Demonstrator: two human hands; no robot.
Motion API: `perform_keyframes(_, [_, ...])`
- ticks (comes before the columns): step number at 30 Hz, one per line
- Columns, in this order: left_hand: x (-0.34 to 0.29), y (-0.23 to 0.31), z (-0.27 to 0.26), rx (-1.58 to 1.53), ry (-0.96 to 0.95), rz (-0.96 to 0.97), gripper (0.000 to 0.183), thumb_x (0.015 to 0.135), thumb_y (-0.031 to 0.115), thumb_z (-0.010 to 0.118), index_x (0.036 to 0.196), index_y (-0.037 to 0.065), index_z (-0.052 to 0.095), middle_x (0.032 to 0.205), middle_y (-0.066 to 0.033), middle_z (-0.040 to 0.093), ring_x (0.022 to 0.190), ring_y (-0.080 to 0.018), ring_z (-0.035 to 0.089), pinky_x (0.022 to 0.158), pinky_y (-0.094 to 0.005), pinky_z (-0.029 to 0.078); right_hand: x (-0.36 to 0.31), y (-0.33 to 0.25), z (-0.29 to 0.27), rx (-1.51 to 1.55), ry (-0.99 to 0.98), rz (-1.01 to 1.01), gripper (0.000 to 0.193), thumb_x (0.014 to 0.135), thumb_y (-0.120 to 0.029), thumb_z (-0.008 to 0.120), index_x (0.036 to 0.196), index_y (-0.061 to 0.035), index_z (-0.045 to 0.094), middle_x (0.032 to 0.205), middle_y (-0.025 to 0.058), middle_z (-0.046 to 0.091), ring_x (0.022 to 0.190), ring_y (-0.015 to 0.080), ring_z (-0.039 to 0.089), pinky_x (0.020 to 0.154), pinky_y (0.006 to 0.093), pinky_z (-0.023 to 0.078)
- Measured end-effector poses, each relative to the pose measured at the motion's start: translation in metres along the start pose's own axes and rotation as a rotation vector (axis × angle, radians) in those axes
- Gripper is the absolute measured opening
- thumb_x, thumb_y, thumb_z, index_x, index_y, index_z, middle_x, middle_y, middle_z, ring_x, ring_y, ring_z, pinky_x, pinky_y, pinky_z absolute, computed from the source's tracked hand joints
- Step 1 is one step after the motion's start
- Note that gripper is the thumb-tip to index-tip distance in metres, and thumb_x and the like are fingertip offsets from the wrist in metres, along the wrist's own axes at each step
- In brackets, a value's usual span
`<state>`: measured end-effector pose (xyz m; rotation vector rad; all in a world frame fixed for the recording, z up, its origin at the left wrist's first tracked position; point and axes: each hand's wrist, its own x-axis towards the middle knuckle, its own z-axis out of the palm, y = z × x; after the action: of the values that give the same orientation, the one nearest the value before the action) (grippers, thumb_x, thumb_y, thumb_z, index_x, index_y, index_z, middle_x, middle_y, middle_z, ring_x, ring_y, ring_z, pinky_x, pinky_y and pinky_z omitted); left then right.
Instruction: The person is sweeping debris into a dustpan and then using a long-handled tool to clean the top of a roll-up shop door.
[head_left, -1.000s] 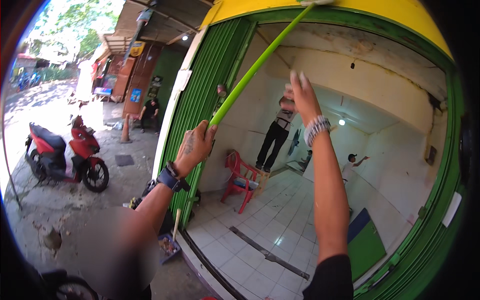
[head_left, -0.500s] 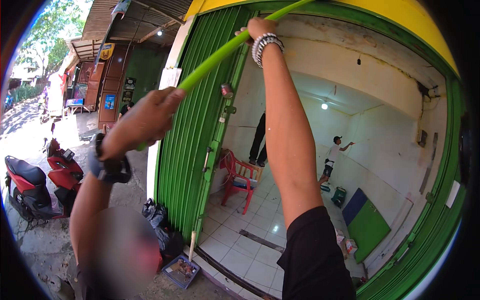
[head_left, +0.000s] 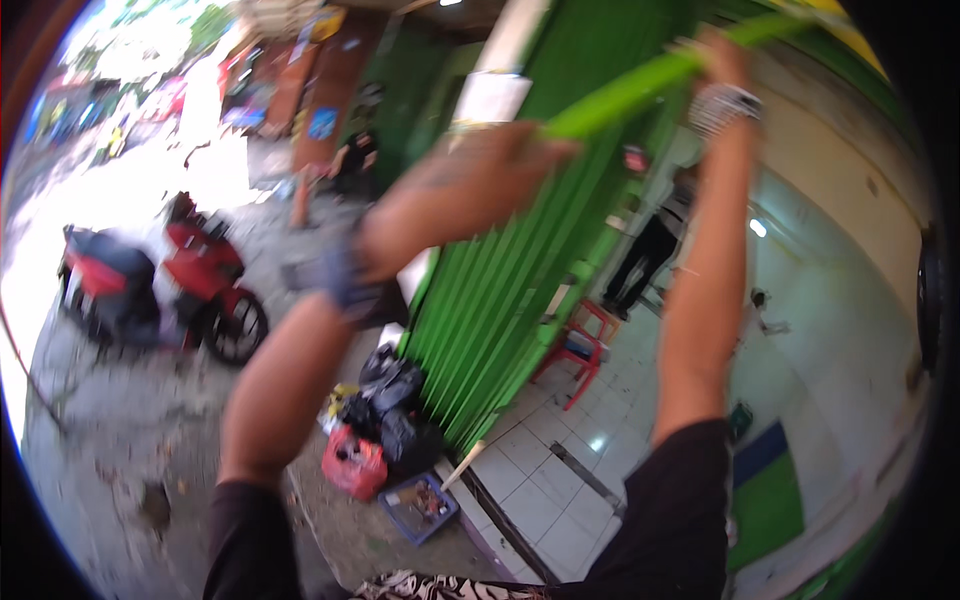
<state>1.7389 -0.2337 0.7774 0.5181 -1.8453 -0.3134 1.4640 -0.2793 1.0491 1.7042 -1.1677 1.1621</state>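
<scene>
Slanting pole: the green pole (head_left: 625, 98) runs from just past twelve o'clock to nearly two, its near end hidden at the left hand (head_left: 465, 185), its far stretch blurring by the top rim of the view.
Room under the pole: a wide gap parts the two wrists, and the ribbed green shutter (head_left: 510, 300) shows through it.
Left hand: at twelve o'clock, motion-blurred, fingers bent around the pole; how tightly, I cannot tell.
Right hand (head_left: 718, 62): between one and two, farther up the pole, curled about it; single fingers are too blurred to tell.
Tray and bags: a blue tray (head_left: 398, 522) sits toward half past six, just beside the black bags (head_left: 405, 420) and red bag (head_left: 353, 463) at seven.
Shutter edge: climbs from six to one o'clock, with white floor tiles (head_left: 525, 455) beside its foot.
Pavement: grey ground (head_left: 130, 420) spreads from eight toward the red scooter (head_left: 150, 295) at nine.
Doorway interior: a red chair (head_left: 588, 368) at four, and beyond it a standing person (head_left: 650, 245) toward half past two.
</scene>
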Motion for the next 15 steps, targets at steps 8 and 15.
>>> perform_keyframes(8, [0.056, -0.038, 0.048, -0.471, 0.019, 0.388, 0.045, 0.084, 0.018, 0.047, 0.119, -0.008, 0.035, 0.085, -0.0244, 0.057, 0.075, -0.0335, 0.058, 0.068, -0.0395, 0.045, 0.088, 0.129, -0.070, 0.485, 0.124, 0.477, 0.046, 0.083, -0.037, 0.055, 0.112, -0.0034, 0.042, 0.093, 0.0079, 0.053, 0.077, 0.0147, 0.055, 0.065, 0.0254, 0.045])
perform_keyframes(15, [0.032, -0.084, 0.044, -0.558, 0.271, 0.486, 0.042, 0.084, 0.008, 0.040, 0.113, -0.021, 0.030, 0.075, -0.0243, 0.052, 0.071, -0.0353, 0.050, 0.071, -0.0412, 0.040, 0.056, 0.062, 0.018, 0.386, -0.056, 0.523, 0.030, 0.081, -0.041, 0.056, 0.083, -0.0116, 0.048, 0.062, -0.0033, 0.048, 0.045, 0.0049, 0.044, 0.040, 0.0169, 0.035])
